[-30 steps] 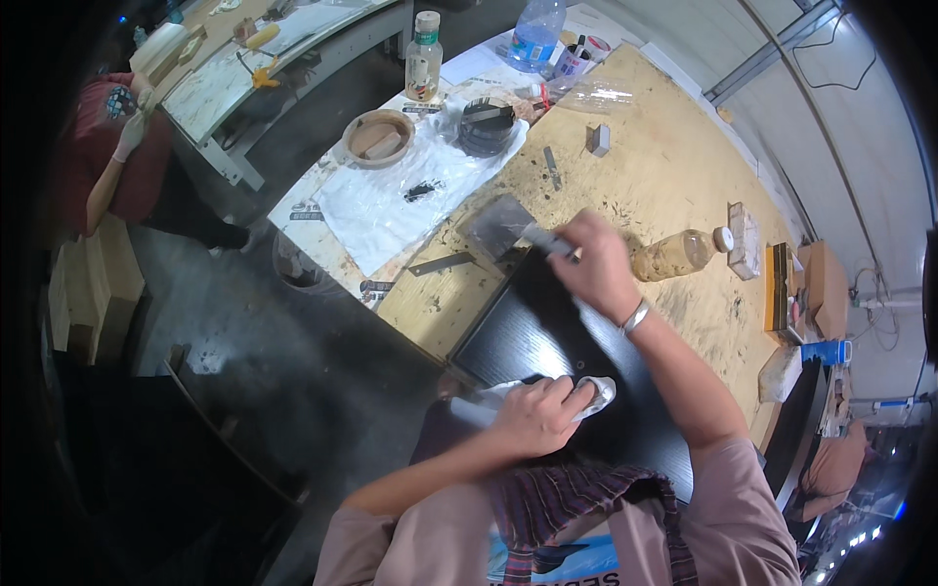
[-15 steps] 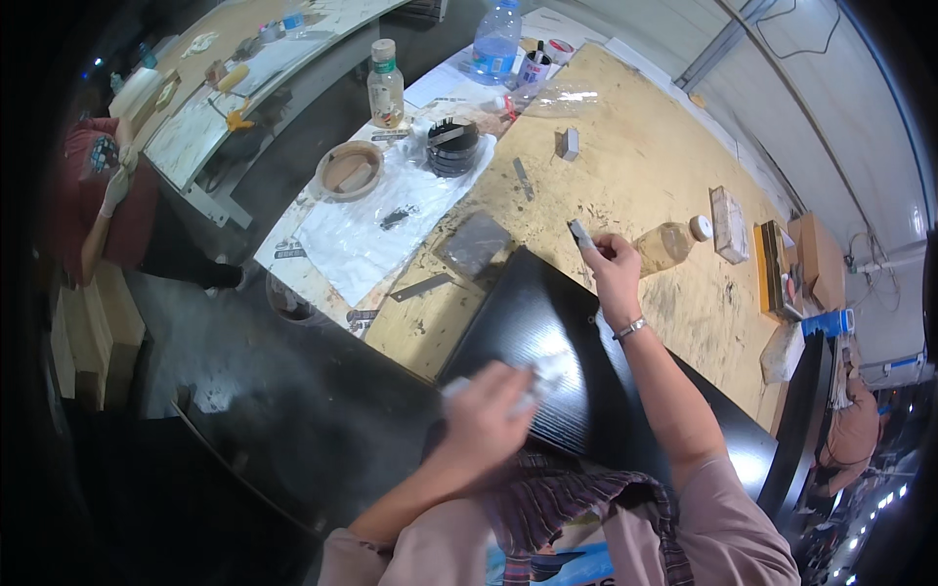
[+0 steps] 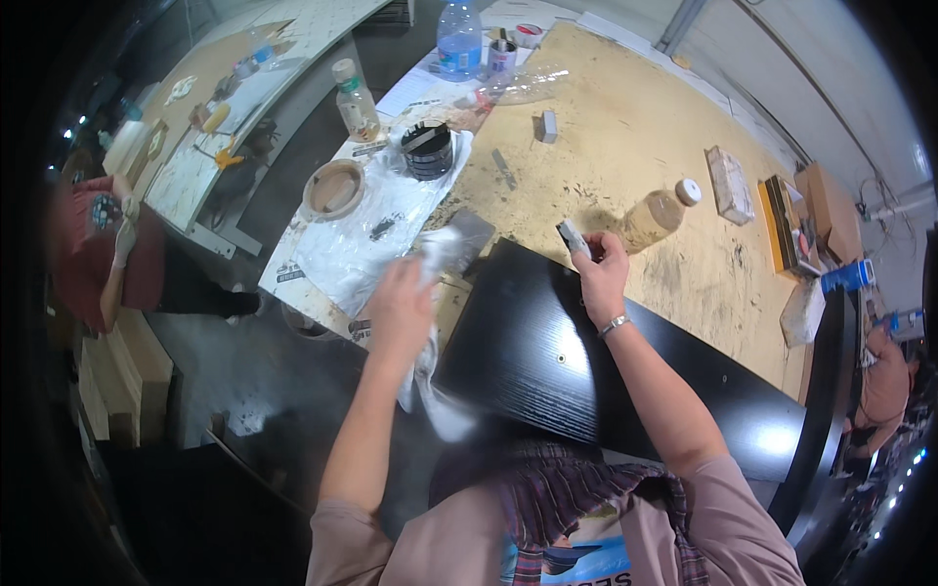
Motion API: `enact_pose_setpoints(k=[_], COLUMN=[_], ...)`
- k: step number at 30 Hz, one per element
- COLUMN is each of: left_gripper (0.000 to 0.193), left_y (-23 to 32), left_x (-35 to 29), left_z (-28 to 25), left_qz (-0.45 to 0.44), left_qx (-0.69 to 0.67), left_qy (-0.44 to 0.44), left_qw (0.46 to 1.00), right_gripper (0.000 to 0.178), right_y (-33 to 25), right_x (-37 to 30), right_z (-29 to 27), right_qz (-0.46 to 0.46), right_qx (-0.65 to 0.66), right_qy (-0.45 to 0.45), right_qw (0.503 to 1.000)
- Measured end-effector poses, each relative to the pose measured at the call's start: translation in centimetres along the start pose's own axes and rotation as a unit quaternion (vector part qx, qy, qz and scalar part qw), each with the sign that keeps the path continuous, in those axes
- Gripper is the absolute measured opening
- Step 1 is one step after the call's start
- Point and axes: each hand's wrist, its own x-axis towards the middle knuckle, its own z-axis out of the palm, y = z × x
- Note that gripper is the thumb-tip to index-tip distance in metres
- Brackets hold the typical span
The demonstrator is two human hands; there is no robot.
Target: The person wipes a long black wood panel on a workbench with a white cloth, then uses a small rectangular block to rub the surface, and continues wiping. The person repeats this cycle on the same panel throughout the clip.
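My left hand (image 3: 399, 305) is closed on a white cloth (image 3: 427, 383), part of it hanging below the hand and part bunched beyond the fingers; both are partly blurred. It hovers off the left edge of a glossy black wood-grain panel (image 3: 523, 337). Over the panel's far edge, my right hand (image 3: 606, 269) pinches a small flat grey scraper-like piece (image 3: 571, 235) between thumb and fingers. A capped clear bottle (image 3: 657, 213) of yellowish liquid lies just beyond that hand. Past the cloth rests a grey flat piece (image 3: 471, 234), partly hidden.
A black tub (image 3: 427, 151) with a blade across it and a round putty-coloured dish (image 3: 334, 189) stand on plastic sheeting at the left. Farther back are an upright bottle (image 3: 356, 101) and a large water bottle (image 3: 459, 41). A co-worker (image 3: 122, 244) stands far left.
My left hand and the cloth have moved left and away from the panel's surface. My right hand has shifted slightly left, still pinching the grey piece. The view has turned a little.
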Motion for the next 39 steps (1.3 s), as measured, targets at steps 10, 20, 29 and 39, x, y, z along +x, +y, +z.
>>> enact_pose_setpoints(k=[10,20,29,39], left_gripper=[0.028,0.022,0.017,0.021], left_y=[0.2,-0.4,-3.3,2.0], left_x=[4.3,-4.5,-8.5,-5.6], left_z=[0.0,-3.4,-6.2,-6.9], left_qz=[0.015,-0.023,-0.088,0.000], left_qx=[0.023,-0.123,-0.124,-0.098], left_qy=[0.064,0.106,0.174,0.130], left_qw=[0.998,0.986,0.973,0.987], right_gripper=[0.024,0.021,0.018,0.018], right_y=[-1.7,-7.5,-3.6,-5.5], right_x=[-0.3,-2.7,-3.7,-4.3], right_z=[0.4,7.4,-5.1,-2.4], right_qz=[-0.064,-0.177,-0.009,-0.062], right_qx=[-0.060,-0.206,-0.268,-0.230], right_qy=[-0.034,-0.099,-0.056,-0.068], right_qw=[0.996,0.957,0.962,0.969])
